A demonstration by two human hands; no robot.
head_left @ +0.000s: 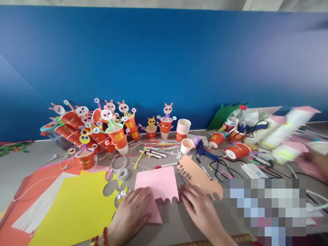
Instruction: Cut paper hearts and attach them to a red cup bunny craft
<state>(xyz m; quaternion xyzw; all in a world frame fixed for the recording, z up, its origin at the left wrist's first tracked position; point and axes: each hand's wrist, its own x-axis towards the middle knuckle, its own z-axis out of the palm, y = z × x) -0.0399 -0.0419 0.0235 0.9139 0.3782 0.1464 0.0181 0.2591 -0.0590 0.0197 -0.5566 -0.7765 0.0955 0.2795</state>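
A pink paper sheet [156, 181] with a scalloped, cut-out lower edge lies in front of me, over a second pink piece [155, 212]. My left hand [134, 208] lies on the pink paper with its fingers stretched out, a beaded bracelet on the wrist. Just right of the sheet, my right hand [196, 205] rests with fingers apart and holds nothing that I can see. Its fingertips are close to a peach paper [197, 172] with oval holes. A yellow sheet [77, 208] with round cut-outs spreads to the left.
Paper cups with rabbit faces [116, 135] crowd the back left. Stacked cups [183, 126], markers [151, 153], tape [122, 174] and a blue glue gun [205, 150] lie farther back. Black cables [222, 167] run at right. Another person's hand [317, 160] is at the right edge.
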